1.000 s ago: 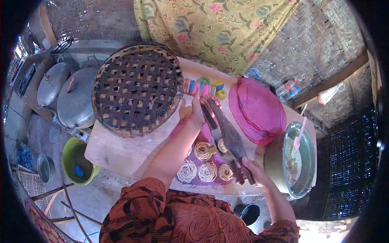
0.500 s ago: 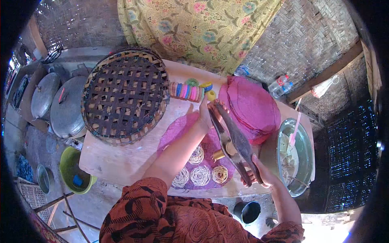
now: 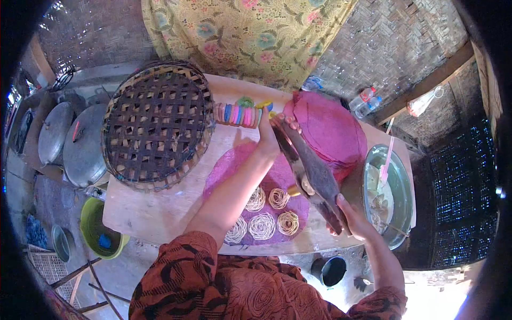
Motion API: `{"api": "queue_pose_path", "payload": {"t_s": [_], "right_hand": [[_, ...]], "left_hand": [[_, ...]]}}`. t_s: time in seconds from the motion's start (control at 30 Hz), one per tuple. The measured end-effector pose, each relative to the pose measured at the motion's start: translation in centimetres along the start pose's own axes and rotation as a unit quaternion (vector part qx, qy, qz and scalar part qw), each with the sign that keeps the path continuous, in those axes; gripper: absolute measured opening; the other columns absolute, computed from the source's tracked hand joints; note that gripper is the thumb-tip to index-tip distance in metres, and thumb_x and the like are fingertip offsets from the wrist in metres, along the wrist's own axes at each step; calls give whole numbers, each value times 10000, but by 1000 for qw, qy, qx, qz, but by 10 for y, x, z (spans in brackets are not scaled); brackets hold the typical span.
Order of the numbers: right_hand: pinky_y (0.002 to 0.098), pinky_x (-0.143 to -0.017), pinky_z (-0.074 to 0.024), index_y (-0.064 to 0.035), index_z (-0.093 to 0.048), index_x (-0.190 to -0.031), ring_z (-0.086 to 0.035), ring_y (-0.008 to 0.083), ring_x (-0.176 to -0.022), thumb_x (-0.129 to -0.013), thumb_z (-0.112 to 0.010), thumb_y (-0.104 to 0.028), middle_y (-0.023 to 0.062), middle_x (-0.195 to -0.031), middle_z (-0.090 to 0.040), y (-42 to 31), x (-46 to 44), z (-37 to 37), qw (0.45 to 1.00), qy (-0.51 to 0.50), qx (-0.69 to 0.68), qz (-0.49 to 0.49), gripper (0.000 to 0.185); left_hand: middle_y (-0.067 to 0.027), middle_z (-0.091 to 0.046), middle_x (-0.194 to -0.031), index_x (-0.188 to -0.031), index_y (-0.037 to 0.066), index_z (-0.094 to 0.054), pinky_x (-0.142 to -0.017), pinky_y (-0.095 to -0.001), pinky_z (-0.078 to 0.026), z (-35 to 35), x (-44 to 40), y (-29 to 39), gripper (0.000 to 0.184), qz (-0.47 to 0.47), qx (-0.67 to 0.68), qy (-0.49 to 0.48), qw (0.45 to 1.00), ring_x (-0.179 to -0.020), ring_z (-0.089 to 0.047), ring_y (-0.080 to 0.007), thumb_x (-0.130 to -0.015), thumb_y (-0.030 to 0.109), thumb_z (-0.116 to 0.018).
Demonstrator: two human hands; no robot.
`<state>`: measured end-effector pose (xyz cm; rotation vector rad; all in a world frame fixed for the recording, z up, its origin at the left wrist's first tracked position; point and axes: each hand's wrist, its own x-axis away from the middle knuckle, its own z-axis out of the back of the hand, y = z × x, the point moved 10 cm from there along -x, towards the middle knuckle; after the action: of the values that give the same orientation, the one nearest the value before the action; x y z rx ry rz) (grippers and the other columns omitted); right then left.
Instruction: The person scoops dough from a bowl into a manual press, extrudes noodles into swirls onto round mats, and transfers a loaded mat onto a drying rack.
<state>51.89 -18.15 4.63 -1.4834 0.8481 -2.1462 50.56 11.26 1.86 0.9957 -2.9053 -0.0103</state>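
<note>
Both my hands hold a long dark wooden hand press, slanted above the table. My left hand is wrapped around its upper end, and my right hand grips the lower end. A ball of pale dough shows between the two wooden arms. A brass cylinder juts from the press's left side. Below lies a round pink mesh sheet bearing several coiled nests of pale strands, among them one nest at the front and another close to the cylinder. My left forearm hides part of the sheet.
A stack of pink mesh rounds lies behind the press. At right stands a green basin with pale dough and a pink-handled tool. Woven baskets and a row of coloured rings occupy the table's left and back.
The press's two arms have come closer together, and its lower end has swung slightly right and up. A nest near the brass cylinder now shows plainly. The view has shifted a little.
</note>
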Motion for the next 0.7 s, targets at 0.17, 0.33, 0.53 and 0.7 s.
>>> {"api": "queue_pose_path", "payload": {"t_s": [0.17,0.33,0.53,0.7], "right_hand": [[295,-504,-501,12,-584,-942,-619,184,-562,-901,-383,-659,108,-695,-627,-5,-5,-21,998,-29,-48,34,701],[284,-480,-484,3,-588,-906,-605,164,-538,-924,-370,-628,100,-661,-620,12,2,-10,999,-17,-37,-8,667],[279,-458,-448,-38,-593,-905,-565,145,-504,-946,-421,-547,75,-642,-599,41,-51,-8,999,15,-41,16,538],[294,-516,-468,-35,-585,-978,-585,157,-573,-935,-371,-603,76,-706,-613,21,-59,-21,992,-7,-111,66,608]], "left_hand": [[-70,-497,-638,-653,126,-484,-632,-444,-430,-9,5,13,617,50,16,-51,997,-604,-519,-270,-884,674,-319],[-67,-484,-628,-651,131,-439,-623,-448,-429,38,5,-7,615,46,13,20,999,-581,-512,-273,-849,709,-365],[-59,-481,-623,-648,135,-435,-609,-444,-437,64,-23,-9,594,54,41,-27,997,-568,-511,-258,-859,688,-391],[-43,-472,-618,-649,145,-446,-632,-421,-444,7,-25,9,556,77,-7,-57,995,-582,-510,-234,-877,651,-412]]}}
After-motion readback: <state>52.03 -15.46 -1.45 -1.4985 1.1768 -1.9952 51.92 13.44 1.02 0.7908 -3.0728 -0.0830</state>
